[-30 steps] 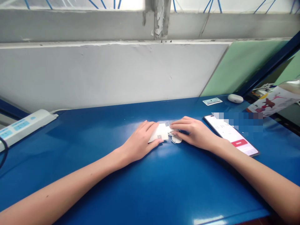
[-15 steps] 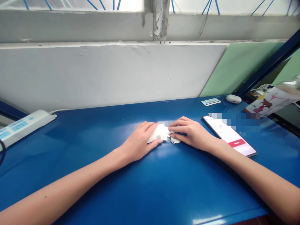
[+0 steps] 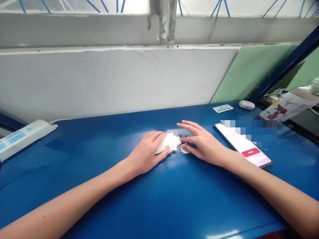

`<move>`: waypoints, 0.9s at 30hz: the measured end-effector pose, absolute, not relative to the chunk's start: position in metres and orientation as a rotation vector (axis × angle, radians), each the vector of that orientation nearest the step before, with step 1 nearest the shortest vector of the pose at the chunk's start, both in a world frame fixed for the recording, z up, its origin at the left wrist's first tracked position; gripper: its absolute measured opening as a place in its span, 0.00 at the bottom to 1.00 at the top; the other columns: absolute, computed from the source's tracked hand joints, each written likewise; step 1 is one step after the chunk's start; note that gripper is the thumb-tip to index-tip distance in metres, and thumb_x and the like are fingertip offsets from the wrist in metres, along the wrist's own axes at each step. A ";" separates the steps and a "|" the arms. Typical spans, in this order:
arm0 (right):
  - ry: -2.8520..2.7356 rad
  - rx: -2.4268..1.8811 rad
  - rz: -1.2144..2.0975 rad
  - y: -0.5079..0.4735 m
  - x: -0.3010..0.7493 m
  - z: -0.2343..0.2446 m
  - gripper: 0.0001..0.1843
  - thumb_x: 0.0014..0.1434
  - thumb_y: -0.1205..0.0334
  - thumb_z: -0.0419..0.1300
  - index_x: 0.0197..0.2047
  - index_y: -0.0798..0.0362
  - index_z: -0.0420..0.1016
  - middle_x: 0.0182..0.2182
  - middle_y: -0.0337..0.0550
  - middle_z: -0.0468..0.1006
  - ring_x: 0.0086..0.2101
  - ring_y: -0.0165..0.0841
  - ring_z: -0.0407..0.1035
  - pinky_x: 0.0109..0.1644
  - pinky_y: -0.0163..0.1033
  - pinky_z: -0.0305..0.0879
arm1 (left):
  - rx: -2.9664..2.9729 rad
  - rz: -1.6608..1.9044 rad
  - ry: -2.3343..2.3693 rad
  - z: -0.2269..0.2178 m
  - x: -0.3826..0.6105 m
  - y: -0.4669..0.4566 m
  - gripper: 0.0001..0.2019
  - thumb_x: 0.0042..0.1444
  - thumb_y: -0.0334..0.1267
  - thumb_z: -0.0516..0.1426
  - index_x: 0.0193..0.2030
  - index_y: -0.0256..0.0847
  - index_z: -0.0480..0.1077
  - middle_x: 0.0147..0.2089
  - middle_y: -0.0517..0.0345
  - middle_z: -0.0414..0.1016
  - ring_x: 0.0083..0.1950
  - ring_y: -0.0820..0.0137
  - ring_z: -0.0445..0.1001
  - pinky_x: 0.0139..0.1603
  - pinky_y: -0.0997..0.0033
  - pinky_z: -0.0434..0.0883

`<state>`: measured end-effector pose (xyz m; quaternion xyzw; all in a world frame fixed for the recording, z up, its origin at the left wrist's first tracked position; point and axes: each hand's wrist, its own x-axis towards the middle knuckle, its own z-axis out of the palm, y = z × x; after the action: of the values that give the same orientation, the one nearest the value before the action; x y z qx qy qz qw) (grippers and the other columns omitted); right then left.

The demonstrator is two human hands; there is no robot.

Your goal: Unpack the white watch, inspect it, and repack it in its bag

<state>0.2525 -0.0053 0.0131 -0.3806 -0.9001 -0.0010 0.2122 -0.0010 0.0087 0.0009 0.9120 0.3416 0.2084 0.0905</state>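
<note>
My left hand point(image 3: 149, 148) grips a flat white packet point(image 3: 169, 142) with a small grey printed square, fingers over its left end and thumb along its near edge. The packet lies low at the tabletop. Small white and dark bits show at its right end, too small to make out. My right hand point(image 3: 199, 139) is just to the right, its fingers spread and the upper ones lifted. Its lower fingertips are by the packet's end and a small pale piece point(image 3: 184, 150) with an uneven edge. Whether they touch these is unclear.
A phone point(image 3: 243, 146) with a red button on its lit screen lies right of my right hand. Beyond it are a card point(image 3: 223, 108), a white earbud case point(image 3: 246, 105) and a bottle point(image 3: 286, 104). A power strip point(image 3: 25, 137) sits at the left of the blue table point(image 3: 154, 202).
My right hand's fingers have spread apart, and the upper ones have lifted away from the packet's end. My left hand keeps its grip on the packet. The view has shifted slightly.
</note>
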 end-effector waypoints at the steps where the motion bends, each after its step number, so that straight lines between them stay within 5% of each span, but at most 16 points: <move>1: -2.506 -1.062 0.035 -0.007 0.251 0.013 0.15 0.67 0.61 0.55 0.43 0.58 0.83 0.64 0.60 0.68 0.66 0.51 0.57 0.64 0.58 0.64 | 2.712 0.626 1.014 0.001 -0.001 0.009 0.20 0.67 0.46 0.53 0.60 0.36 0.64 0.60 0.41 0.72 0.60 0.51 0.70 0.60 0.47 0.69; 8: -2.581 -1.047 0.238 -0.016 0.246 0.014 0.18 0.68 0.67 0.49 0.52 0.62 0.76 0.72 0.63 0.50 0.71 0.51 0.43 0.69 0.59 0.55 | 2.718 0.668 0.996 -0.001 -0.001 0.009 0.21 0.68 0.47 0.53 0.61 0.35 0.64 0.60 0.39 0.72 0.60 0.51 0.70 0.60 0.47 0.70; 13: -2.585 -1.034 0.326 -0.013 0.249 0.013 0.18 0.67 0.67 0.51 0.56 0.60 0.75 0.72 0.62 0.49 0.70 0.52 0.44 0.68 0.61 0.55 | 2.751 0.569 1.020 -0.002 -0.001 0.010 0.25 0.69 0.50 0.49 0.65 0.35 0.62 0.65 0.37 0.68 0.67 0.49 0.65 0.64 0.45 0.66; 20: -2.457 -1.135 0.206 -0.002 0.261 0.014 0.19 0.65 0.67 0.53 0.57 0.56 0.75 0.67 0.61 0.62 0.66 0.53 0.56 0.64 0.64 0.62 | 2.801 0.311 1.060 0.001 0.000 0.010 0.31 0.70 0.52 0.45 0.70 0.29 0.55 0.72 0.33 0.56 0.74 0.50 0.53 0.71 0.45 0.56; 27: -2.336 -1.201 0.106 -0.003 0.258 0.018 0.16 0.66 0.63 0.55 0.31 0.54 0.82 0.51 0.53 0.80 0.57 0.49 0.69 0.60 0.57 0.69 | 2.817 0.269 1.032 0.006 -0.002 0.008 0.34 0.67 0.51 0.49 0.71 0.24 0.54 0.72 0.32 0.55 0.74 0.49 0.53 0.71 0.48 0.55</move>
<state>0.2580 -0.0026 0.0181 -0.4419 -0.8596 0.0390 0.2535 -0.0017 0.0076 0.0058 0.9333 0.3418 0.0892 0.0647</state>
